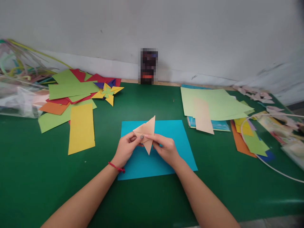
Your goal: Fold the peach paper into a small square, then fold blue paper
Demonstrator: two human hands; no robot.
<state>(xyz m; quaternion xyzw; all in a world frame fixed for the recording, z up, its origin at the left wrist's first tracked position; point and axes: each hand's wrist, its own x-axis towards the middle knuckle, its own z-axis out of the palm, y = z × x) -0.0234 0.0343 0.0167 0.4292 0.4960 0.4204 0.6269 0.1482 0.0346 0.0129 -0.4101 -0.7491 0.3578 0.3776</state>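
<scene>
Pinching from both sides, here in the head view, the left hand (125,148) and the right hand (167,148) have a folded peach paper (148,129) between them, right at the centre, just above a bright blue sheet (156,166) on the green table (152,202). It's a pointed shape, one tip up to the right, one out to the left, another straight down! The left thumb presses on top of the folds, its fingers tucked behind; the right index finger lies across the front, its tip just beside that thumb. Both hands are grasping the paper, though how the fingers underneath are set is hard to tell, hidden as they are. A red bracelet (117,167) rings the left wrist.

Over to the left, a yellow strip (82,129) lies at the near edge of a heap of green sheets (72,90) and red ones, with a yellow-and-green pinwheel star (108,92) beside them. Across on the right, a peach strip (203,117) rests over pale green sheets (223,101), and a white cord (266,163) curves past a smaller pile of coloured paper (254,142). At the back, against the wall (201,38), stands a blurred-out dark object (149,65).
</scene>
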